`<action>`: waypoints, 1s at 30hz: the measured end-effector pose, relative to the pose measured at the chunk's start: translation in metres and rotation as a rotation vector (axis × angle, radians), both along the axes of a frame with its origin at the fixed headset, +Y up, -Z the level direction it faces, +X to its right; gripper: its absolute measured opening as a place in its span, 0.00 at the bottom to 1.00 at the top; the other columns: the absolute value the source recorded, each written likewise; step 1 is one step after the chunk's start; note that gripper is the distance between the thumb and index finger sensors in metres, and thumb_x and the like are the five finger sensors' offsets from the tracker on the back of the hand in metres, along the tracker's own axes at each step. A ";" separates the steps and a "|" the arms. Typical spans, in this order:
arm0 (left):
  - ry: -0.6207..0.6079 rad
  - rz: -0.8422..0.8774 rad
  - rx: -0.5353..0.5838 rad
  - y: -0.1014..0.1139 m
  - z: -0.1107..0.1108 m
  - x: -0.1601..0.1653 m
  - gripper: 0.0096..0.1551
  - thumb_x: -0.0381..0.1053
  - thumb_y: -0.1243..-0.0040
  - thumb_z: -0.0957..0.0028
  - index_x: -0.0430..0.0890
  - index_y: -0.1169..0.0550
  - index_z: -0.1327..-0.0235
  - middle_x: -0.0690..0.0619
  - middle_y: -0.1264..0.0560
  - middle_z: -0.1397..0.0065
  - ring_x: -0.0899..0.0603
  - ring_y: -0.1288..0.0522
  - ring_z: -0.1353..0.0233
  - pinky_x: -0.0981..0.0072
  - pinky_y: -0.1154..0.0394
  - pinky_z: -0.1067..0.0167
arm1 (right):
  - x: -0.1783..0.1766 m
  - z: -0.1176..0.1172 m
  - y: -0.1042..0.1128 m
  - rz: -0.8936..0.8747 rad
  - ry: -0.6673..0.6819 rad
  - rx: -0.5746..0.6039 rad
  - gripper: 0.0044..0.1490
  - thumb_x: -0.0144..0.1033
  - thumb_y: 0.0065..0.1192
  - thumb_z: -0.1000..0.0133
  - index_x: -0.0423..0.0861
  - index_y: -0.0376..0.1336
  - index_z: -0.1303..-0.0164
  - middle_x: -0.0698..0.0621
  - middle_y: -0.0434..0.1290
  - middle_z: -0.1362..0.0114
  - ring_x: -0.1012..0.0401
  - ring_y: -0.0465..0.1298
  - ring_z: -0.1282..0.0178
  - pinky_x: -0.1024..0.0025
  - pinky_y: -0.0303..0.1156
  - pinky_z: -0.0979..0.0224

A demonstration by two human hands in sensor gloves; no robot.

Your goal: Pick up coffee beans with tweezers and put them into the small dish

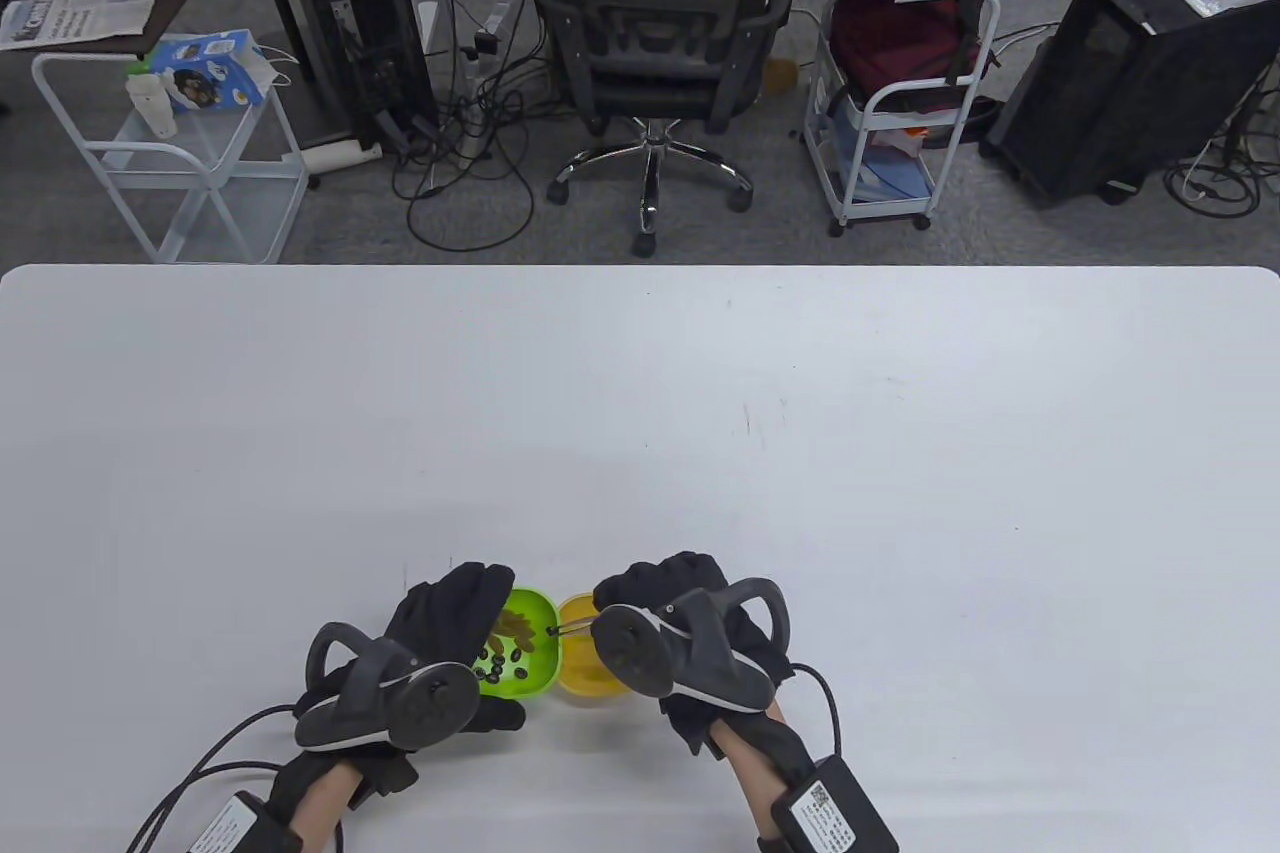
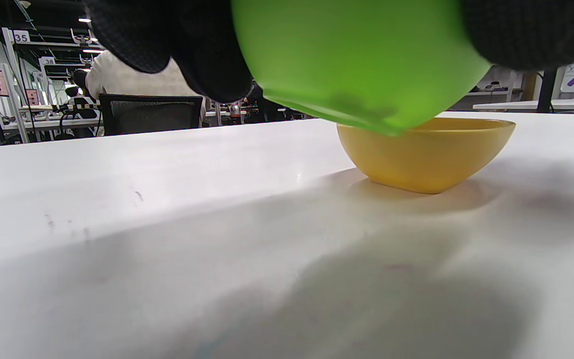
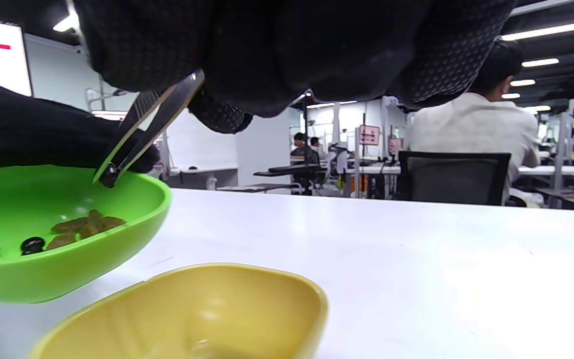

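My left hand grips the green dish by its left rim and holds it tilted, off the table, seen from beneath in the left wrist view. Several dark coffee beans and some brownish pieces lie in it. My right hand pinches metal tweezers. Their tips are over the green dish's right side and closed on a small dark bean. The yellow dish stands on the table, touching the green one on its right; its inside looks bare.
The white table stretches away from both dishes on all sides. Cables run from both wrists off its front edge. An office chair, carts and computer towers stand on the floor beyond its far edge.
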State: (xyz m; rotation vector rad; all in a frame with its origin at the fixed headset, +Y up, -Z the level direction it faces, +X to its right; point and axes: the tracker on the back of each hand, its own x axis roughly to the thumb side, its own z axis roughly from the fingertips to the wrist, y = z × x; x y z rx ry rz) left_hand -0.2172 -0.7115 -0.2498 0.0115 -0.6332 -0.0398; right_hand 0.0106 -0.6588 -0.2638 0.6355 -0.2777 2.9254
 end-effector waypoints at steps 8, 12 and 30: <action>0.002 0.004 -0.002 0.000 0.000 0.000 0.73 0.76 0.42 0.63 0.29 0.41 0.14 0.26 0.35 0.16 0.31 0.22 0.25 0.31 0.28 0.28 | 0.021 -0.008 -0.006 -0.039 -0.062 -0.066 0.25 0.48 0.61 0.54 0.53 0.74 0.50 0.59 0.79 0.57 0.61 0.80 0.63 0.48 0.73 0.26; 0.003 0.005 -0.002 0.000 0.000 -0.001 0.73 0.76 0.42 0.63 0.29 0.41 0.14 0.26 0.35 0.17 0.31 0.22 0.25 0.31 0.28 0.28 | 0.025 -0.011 -0.009 -0.044 -0.078 -0.076 0.25 0.48 0.61 0.54 0.53 0.74 0.50 0.59 0.79 0.57 0.61 0.80 0.62 0.48 0.73 0.26; -0.001 0.001 0.001 0.001 0.001 0.000 0.73 0.76 0.42 0.63 0.29 0.41 0.14 0.26 0.35 0.16 0.31 0.22 0.25 0.31 0.28 0.28 | -0.014 0.007 -0.018 -0.024 0.071 0.048 0.29 0.48 0.62 0.54 0.53 0.71 0.44 0.61 0.79 0.54 0.63 0.80 0.60 0.49 0.74 0.26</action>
